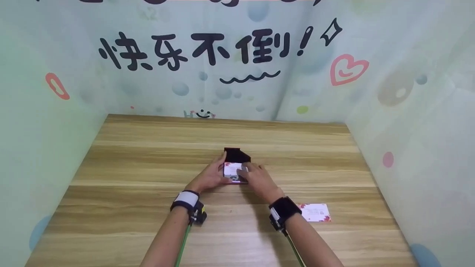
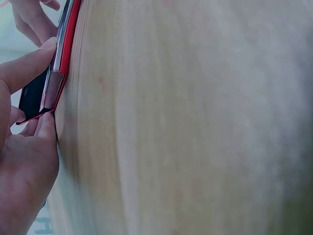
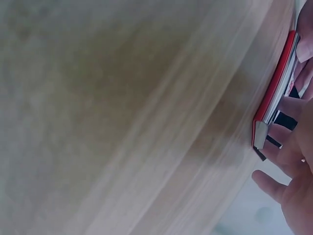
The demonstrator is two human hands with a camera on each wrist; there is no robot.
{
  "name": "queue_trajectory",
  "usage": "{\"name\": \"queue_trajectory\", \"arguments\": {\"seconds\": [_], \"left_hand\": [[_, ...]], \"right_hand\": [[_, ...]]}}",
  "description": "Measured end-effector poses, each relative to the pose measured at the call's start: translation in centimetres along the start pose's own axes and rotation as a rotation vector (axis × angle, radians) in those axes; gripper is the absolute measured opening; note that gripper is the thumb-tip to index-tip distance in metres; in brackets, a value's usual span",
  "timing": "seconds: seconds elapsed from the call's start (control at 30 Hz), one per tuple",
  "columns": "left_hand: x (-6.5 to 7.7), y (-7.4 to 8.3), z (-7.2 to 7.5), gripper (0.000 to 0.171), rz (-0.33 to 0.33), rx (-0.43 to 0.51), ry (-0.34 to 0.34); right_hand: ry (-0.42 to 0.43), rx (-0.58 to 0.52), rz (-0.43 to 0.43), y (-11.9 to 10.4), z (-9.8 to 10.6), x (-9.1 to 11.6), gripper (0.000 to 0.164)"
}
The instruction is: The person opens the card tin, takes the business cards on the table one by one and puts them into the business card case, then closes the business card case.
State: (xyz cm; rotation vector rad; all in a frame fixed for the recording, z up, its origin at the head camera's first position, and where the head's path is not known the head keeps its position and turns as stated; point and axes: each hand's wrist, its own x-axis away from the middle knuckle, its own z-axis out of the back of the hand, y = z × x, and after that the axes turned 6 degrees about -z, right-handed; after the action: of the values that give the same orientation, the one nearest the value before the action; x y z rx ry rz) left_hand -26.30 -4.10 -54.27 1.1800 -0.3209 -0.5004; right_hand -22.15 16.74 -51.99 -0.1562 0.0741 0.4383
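Note:
An opened card case [image 1: 237, 155], red outside and black inside its raised lid, lies between both hands near the middle of the table. A white card [image 1: 232, 168] with red leaf print is on its inner side, above a strip of shiny metal. My left hand [image 1: 211, 176] grips the case's left side; its thumb [image 2: 36, 63] lies over the near edge and the other fingers support the outer side. My right hand [image 1: 261, 181] has its fingertips on the card's right part. Whether they pinch the card or only press it is hidden.
A second white card [image 1: 315, 212] with red leaf corners lies on the wooden table [image 1: 130, 222], beside my right wrist. Printed cloth [image 1: 222, 92] surrounds the table at the back and both sides. Each wrist wears a strapped camera with a green cable.

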Motion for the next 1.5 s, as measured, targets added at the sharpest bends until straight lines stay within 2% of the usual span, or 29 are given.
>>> {"name": "queue_trajectory", "arguments": {"seconds": [0.2,0.7,0.9,1.13,1.33,1.4,1.5], "left_hand": [[0.1,-0.1,0.0,0.105,-0.032,0.023,0.004],[0.2,0.1,-0.1,0.105,0.017,0.027,0.016],[0.2,0.2,-0.2,0.106,0.03,0.071,0.009],[0.0,-0.1,-0.2,0.105,-0.03,0.093,0.0],[0.0,0.0,-0.2,0.107,-0.041,0.121,-0.012],[0.0,-0.1,-0.2,0.107,-0.041,0.129,-0.012],[-0.1,-0.1,-0.2,0.106,-0.043,0.123,-0.015]], "right_hand": [[0.037,0.02,0.023,0.0,-0.4,0.6,0.042],[-0.008,-0.04,-0.044,-0.7,-0.1,1.1,0.044],[0.03,-0.016,-0.039,-1.0,-0.1,1.3,0.043],[0.038,0.006,-0.049,-1.2,-0.1,1.5,0.049],[0.027,0.0,-0.062,-1.3,-0.1,1.8,0.05],[0.049,-0.007,-0.054,-1.3,-0.2,2.0,0.05],[0.103,-0.022,-0.033,-1.2,-0.5,2.3,0.04]]}}
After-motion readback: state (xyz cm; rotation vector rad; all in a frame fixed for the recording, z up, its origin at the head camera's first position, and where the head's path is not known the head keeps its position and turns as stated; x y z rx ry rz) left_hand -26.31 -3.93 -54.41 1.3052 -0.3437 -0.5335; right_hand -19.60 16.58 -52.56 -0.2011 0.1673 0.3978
